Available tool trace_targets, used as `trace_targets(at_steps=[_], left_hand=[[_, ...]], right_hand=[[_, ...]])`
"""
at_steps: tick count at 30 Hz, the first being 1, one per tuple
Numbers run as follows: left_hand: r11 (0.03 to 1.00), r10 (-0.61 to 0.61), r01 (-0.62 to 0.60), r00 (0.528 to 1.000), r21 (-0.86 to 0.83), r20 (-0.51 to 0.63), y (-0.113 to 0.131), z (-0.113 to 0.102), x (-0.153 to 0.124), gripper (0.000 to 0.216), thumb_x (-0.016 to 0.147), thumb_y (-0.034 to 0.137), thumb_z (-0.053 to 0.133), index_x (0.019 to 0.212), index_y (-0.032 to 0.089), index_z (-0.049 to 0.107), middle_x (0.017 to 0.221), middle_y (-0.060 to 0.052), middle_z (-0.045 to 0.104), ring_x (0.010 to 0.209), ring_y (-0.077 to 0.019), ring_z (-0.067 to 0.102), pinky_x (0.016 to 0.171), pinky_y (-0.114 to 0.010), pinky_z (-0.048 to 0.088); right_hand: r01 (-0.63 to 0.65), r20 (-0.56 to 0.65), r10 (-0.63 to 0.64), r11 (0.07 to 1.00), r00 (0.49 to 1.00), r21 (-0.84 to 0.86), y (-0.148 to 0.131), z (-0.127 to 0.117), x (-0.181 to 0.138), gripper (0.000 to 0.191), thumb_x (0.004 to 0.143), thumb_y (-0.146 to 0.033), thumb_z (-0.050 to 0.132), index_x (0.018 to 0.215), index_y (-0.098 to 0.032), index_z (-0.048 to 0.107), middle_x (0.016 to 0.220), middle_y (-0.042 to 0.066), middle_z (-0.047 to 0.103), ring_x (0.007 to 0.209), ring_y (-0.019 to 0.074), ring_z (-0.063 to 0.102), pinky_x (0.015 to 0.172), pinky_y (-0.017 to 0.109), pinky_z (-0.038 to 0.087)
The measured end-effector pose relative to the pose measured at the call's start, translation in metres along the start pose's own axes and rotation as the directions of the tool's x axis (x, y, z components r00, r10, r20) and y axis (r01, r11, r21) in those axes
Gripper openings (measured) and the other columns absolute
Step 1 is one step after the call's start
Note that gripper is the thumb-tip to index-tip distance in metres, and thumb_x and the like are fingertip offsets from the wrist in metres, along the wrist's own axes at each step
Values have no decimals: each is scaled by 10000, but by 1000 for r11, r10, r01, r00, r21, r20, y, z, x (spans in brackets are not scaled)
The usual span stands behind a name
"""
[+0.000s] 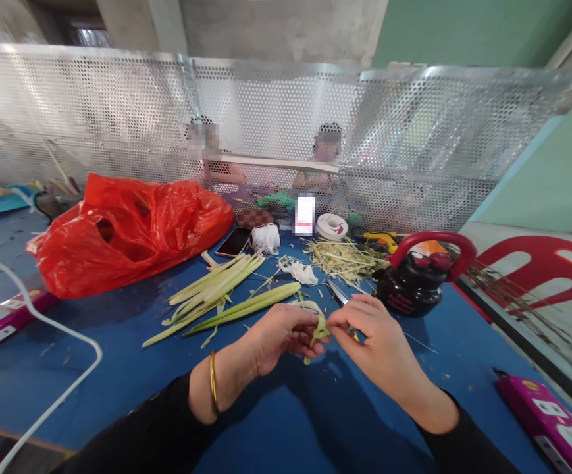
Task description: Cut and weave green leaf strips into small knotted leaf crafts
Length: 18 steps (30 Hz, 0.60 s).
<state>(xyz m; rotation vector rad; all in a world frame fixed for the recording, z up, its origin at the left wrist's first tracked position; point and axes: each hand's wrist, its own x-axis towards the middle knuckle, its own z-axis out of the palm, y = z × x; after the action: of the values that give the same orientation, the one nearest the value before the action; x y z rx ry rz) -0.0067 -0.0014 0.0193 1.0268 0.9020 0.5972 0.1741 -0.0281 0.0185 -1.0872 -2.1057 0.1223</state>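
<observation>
Both my hands meet over the blue table [118, 368]. My left hand [278, 337], with a gold bangle on its wrist, pinches a pale green leaf strip [319, 327]. My right hand [372, 336] pinches the same strip from the other side, fingers closed on it. The strip curls between the fingertips. A bundle of long green leaf strips [216, 289] lies just beyond my left hand. Scissors [338, 293] lie on the table right behind my right hand.
A red plastic bag [128, 230] sits at the left. A heap of leaf trimmings [345, 258], a black and red container [416, 280], a phone [234, 242], white thread [266, 238] and a tape roll [332, 226] lie behind. A perforated metal screen [414, 131] separates two people beyond.
</observation>
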Motion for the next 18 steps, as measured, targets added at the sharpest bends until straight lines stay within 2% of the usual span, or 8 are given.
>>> trace_targets(at_steps=[4, 8, 12, 14, 16, 18], left_hand=[[1000, -16, 16, 1000, 10, 22, -1, 0, 1, 243, 636, 312, 581, 685, 107, 703, 692, -64, 658, 597, -125, 606, 584, -220, 490], [1000, -18, 18, 999, 4, 32, -3, 0, 2, 253, 613, 310, 574, 682, 105, 705, 697, -66, 661, 600, -125, 603, 587, -221, 490], [1000, 0, 0, 1000, 8, 24, -1, 2, 1, 245, 624, 308, 576, 684, 105, 700, 688, -64, 660, 595, -129, 603, 588, -233, 493], [1000, 11, -12, 1000, 17, 13, 0, 4, 0, 251, 630, 312, 583, 702, 105, 704, 702, -66, 667, 589, -129, 602, 585, -239, 493], [999, 26, -26, 1000, 39, -4, 0, 5, -1, 252, 634, 310, 575, 695, 102, 703, 690, -67, 667, 575, -128, 596, 581, -244, 492], [997, 34, -32, 999, 67, -24, 0, 5, -1, 230, 633, 294, 562, 654, 103, 690, 645, -59, 653, 554, -125, 585, 574, -244, 488]], right_hand=[[-58, 23, 57, 997, 998, 42, -2, 2, 0, 169, 832, -110, 558, 717, -220, 616, 643, -41, 610, 619, 132, 569, 892, 376, 403], [-186, 53, 181, 971, 982, 147, -2, 6, -1, 167, 824, -156, 577, 712, -230, 676, 661, -10, 644, 683, 171, 607, 734, 320, 463], [-317, 44, 314, 941, 948, 117, -3, 11, -3, 91, 795, -167, 609, 749, -227, 659, 674, -4, 667, 732, 200, 619, 687, 315, 468], [-298, 25, 297, 950, 955, 94, -3, 11, -4, 96, 805, -162, 598, 859, -220, 653, 698, 4, 678, 761, 214, 628, 724, 339, 469], [-219, 28, 217, 971, 976, 98, -3, 10, -5, 148, 850, -173, 561, 967, -219, 641, 752, 16, 690, 800, 216, 634, 783, 363, 459], [-151, 57, 146, 983, 988, 108, -2, 9, -4, 157, 901, -183, 515, 986, -230, 639, 819, 22, 694, 844, 207, 627, 832, 374, 440]])
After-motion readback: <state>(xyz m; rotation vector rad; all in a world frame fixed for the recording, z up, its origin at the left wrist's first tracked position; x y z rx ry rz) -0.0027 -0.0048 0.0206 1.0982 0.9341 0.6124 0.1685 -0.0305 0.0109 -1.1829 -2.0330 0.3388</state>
